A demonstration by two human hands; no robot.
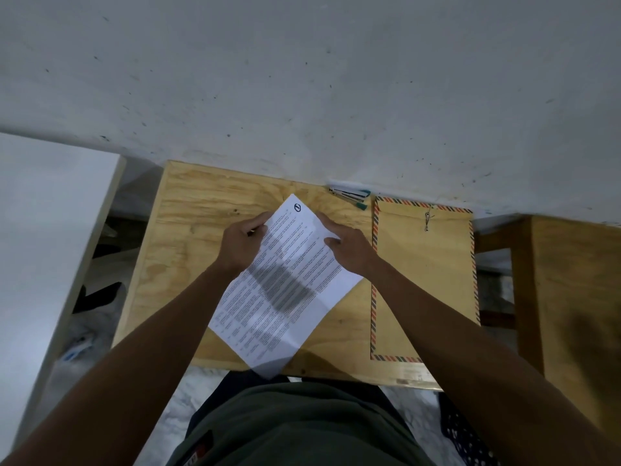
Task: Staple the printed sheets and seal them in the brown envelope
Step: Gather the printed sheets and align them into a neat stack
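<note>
Far left, a white panel (50, 230) stands beside the plywood table (188, 237), with dark clutter on the floor between them. Left hand (243, 245) grips the upper left edge of the printed sheets (285, 284), fingers curled round the paper edge, thumb side toward the page. The sheets are held turned on a diagonal over the middle of the table, top corner with a round logo pointing toward the wall, bottom corner hanging past the near table edge above the lap. Fold creases show across the page. Right hand (347, 250) holds the upper right edge, thumb on the printed face and the other fingers bent against the paper; how many sheets are in the stack cannot be told. Judged step: squaring the pages before stapling. To do it well, tap the top edges together so the corners match, flatten the creases, then keep one hand pinching the aligned corner while the other fetches the stapler. Stapler (349, 195), dark with teal ends, lies at the back of the table against the wall, near the sheets' top corner, untouched. Right of it, the brown envelope (423, 284) lies flat, striped border, string clasp near its top, just beside the right forearm. Farther right, a wooden stool (571, 270).
</note>
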